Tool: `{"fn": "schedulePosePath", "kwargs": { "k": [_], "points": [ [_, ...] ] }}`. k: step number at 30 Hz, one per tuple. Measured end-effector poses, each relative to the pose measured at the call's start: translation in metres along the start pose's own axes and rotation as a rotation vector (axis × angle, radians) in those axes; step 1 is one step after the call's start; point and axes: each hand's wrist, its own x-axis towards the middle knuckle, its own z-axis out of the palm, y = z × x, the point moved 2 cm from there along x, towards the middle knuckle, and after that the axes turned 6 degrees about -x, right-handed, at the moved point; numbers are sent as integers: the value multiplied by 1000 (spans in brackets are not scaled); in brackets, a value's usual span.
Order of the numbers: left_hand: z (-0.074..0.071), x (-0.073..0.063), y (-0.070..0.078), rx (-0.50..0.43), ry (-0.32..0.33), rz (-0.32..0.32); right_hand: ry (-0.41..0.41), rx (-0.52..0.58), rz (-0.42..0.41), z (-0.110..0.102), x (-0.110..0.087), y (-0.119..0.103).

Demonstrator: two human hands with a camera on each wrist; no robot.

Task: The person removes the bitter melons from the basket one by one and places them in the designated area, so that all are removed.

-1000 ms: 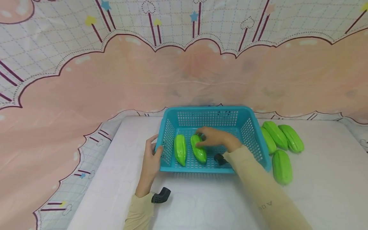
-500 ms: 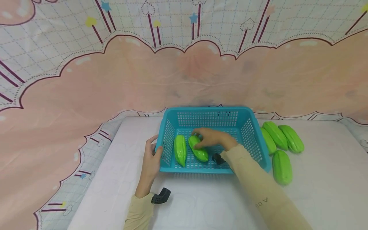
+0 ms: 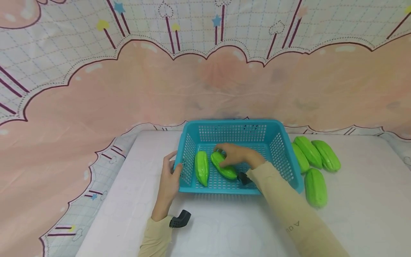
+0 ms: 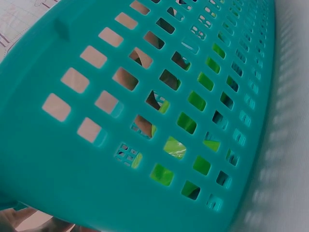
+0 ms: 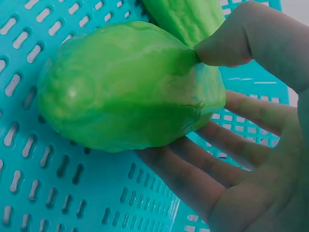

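A blue plastic basket [image 3: 237, 191] with slotted walls stands on the table. My left hand [image 3: 170, 178] grips its left rim; in the left wrist view, parts of the fingers [image 4: 36, 223] show under the rim. Inside the basket, my right hand [image 3: 236, 156] holds an oblong, ridged green fruit [image 3: 228, 172], possibly artificial, lying slanted on the floor. In the right wrist view, thumb and fingers are around one end of this fruit [image 5: 116, 92]. A second green fruit [image 3: 201, 167] lies lengthwise to its left, apart from the hand.
Several similar green fruits [image 3: 316, 187] lie on the white table [image 3: 224, 225], just right of the basket. A printed cloth [image 3: 154, 89] hangs behind the table. Black wrist devices [image 3: 180, 218] are worn at both wrists, and the right one is inside the basket.
The fruit under my right hand has turned from nearly lengthwise to a more slanted lie, its near end swinging right. My right hand has shifted slightly left; my left hand stays at the rim.
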Motion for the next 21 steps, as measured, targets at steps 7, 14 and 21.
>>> {"fn": "schedulePosePath", "kwargs": {
  "k": [7, 14, 21],
  "points": [
    [-1, -1, 0, 4, 5, 1, 3, -18, 16, 1, 1, -1],
    [-1, -1, 1, 5, 5, 8, -3, -21, 16, 2, -2, -2],
    [0, 0, 0, -7, 1, 2, 29, -28, 18, -1, -6, -5]
  ]
}}
